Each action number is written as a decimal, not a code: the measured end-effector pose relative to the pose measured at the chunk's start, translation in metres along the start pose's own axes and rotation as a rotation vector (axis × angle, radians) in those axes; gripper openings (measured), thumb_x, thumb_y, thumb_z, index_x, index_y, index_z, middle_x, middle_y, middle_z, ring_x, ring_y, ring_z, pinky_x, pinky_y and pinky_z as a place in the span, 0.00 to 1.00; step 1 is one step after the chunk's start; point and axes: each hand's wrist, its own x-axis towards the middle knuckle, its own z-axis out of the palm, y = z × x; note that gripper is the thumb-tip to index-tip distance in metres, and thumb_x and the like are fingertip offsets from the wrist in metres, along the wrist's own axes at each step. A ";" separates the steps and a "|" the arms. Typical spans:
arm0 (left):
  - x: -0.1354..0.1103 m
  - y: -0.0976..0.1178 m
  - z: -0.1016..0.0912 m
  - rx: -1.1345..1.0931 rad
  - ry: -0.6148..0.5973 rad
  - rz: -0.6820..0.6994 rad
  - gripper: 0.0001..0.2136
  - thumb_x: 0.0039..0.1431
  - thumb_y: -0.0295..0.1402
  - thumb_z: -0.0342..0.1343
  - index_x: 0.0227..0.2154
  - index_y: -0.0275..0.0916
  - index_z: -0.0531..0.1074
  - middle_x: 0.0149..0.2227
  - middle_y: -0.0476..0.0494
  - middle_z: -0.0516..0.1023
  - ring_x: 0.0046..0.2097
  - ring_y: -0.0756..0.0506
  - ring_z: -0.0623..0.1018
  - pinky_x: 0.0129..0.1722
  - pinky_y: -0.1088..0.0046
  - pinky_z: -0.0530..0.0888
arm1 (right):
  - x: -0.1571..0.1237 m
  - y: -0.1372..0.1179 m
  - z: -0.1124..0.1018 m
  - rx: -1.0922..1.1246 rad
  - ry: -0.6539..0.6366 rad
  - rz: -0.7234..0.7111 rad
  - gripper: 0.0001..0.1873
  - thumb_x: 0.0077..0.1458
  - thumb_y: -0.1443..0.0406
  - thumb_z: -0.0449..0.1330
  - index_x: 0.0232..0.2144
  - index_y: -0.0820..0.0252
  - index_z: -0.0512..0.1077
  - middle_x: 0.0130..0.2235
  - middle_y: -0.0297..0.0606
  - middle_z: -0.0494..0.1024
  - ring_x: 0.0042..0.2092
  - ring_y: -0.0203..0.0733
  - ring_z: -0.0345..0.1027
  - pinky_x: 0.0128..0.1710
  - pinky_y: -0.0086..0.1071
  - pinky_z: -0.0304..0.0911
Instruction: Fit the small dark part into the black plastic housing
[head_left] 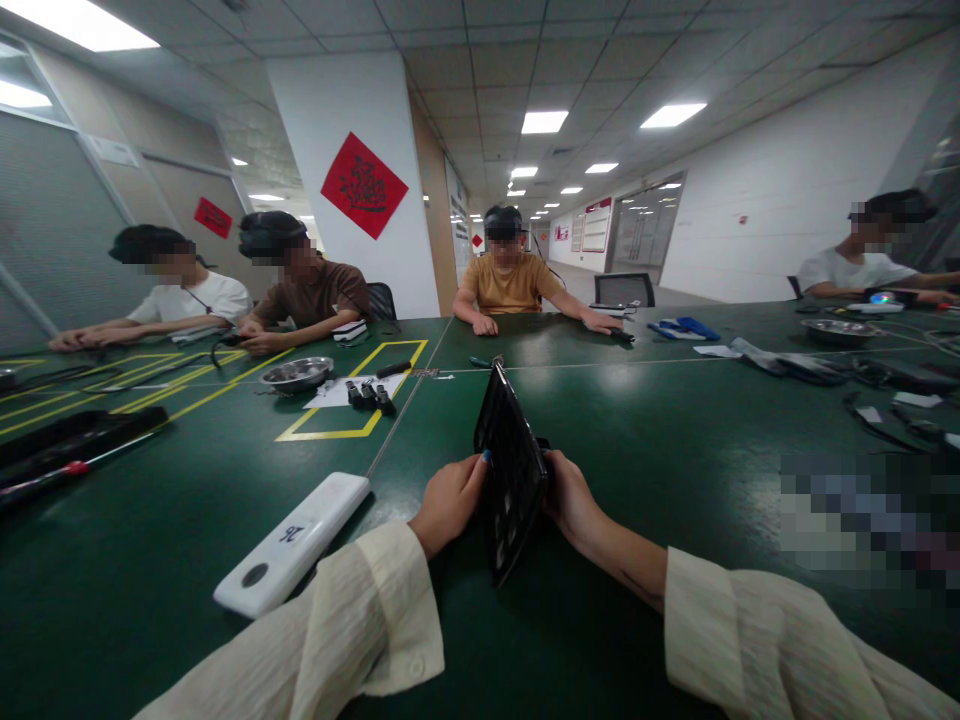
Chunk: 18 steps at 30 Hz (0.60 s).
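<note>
A flat black plastic case (511,455) with a recessed inner face stands tilted on edge between my hands, just over the green table. My left hand (450,500) grips its left side, thumb on the recessed face. On the far side, my right hand (574,495) holds the case, its fingertips partly hidden behind the panel. Whatever sits in the recesses is too dark to make out. To the left of my left hand lies a long white device (296,540) with a handwritten number on it.
Beyond my left hand are a metal bowl (298,374), small black parts (371,397) on white paper, and yellow tape. A long black tray (82,445) lies far left. Cables and bags (787,360) lie at right. Several people sit around the table, one person (504,285) opposite.
</note>
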 end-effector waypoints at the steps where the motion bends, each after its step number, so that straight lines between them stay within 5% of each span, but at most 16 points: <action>1: 0.000 -0.001 0.001 0.000 0.004 0.003 0.23 0.62 0.43 0.30 0.30 0.37 0.69 0.28 0.43 0.74 0.32 0.46 0.73 0.31 0.74 0.63 | 0.000 0.000 0.000 -0.003 0.003 -0.002 0.13 0.44 0.55 0.56 0.24 0.59 0.65 0.18 0.28 0.65 0.19 0.33 0.57 0.16 0.26 0.47; 18: 0.002 -0.008 0.002 -0.037 -0.007 0.035 0.20 0.62 0.40 0.32 0.32 0.37 0.69 0.29 0.43 0.74 0.33 0.46 0.73 0.32 0.74 0.64 | 0.002 0.001 -0.001 0.002 -0.006 0.003 0.12 0.44 0.55 0.56 0.24 0.58 0.64 0.19 0.28 0.65 0.19 0.34 0.58 0.16 0.26 0.48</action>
